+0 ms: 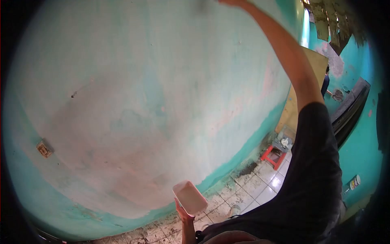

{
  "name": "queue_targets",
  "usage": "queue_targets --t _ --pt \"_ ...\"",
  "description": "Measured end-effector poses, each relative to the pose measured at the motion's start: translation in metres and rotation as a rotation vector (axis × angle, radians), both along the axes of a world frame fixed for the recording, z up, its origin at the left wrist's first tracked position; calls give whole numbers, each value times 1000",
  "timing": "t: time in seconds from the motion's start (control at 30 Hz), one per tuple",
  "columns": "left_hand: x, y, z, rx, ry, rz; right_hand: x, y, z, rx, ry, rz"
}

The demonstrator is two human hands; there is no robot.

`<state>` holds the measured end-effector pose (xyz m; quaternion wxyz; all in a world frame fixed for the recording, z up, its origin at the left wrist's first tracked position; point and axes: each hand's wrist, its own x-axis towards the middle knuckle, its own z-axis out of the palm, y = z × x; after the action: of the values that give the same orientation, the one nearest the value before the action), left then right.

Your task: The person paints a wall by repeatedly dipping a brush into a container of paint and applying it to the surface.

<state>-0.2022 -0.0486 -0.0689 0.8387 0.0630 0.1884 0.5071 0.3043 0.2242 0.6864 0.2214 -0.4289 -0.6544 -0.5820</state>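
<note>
My left hand [182,212] grips a shallow rectangular plastic tub [190,197] by its side, low in front of the wall. The inside of the tub looks pale pinkish-brown. High up, at the top edge of the view, my right hand [232,2] reaches to the wall [134,93] and is mostly cut off. Beside its fingers a grey shape [201,5] is smeared by motion, and I cannot make out what it is. The wall has a whitish, patchy coat over turquoise paint.
An electrical box [44,149] sits at the wall's left. A red stool [274,157] with things on it stands on the dirty tiled floor [252,188]. Behind my right arm lean a yellowish board [289,112] and dark planks [352,107]. A white container [355,181] is at right.
</note>
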Motion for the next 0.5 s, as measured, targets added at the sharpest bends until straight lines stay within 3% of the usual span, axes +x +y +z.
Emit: queue_targets --t 0.03,0.07,0.17,0.2,0.23,0.3,0.33,0.37,0.43,0.5 --pt "2 4 -4 19 -4 7 -12 25 -48 150 128 87" --pt "1 5 -10 77 5 27 -72 -51 -120 -72 370 241" --pt "5 14 -7 159 -6 35 -92 -83 -285 -431 540 196" --pt "4 12 -6 164 -7 18 -85 -91 -327 -525 454 180" --pt "2 14 -12 163 -14 16 -78 -102 -350 -779 436 69" --pt "-1 22 -23 -35 -48 -38 -105 -144 -342 -1137 569 16" --pt "-1 25 -17 -32 -50 -36 -99 -144 -343 -1021 561 171" --pt "2 27 -7 71 16 -10 -101 -145 -331 -1019 555 171" --pt "8 33 -4 171 79 13 -106 -154 -283 -960 969 493" --pt "13 41 -10 97 -76 -15 -91 -141 -221 -872 777 443"
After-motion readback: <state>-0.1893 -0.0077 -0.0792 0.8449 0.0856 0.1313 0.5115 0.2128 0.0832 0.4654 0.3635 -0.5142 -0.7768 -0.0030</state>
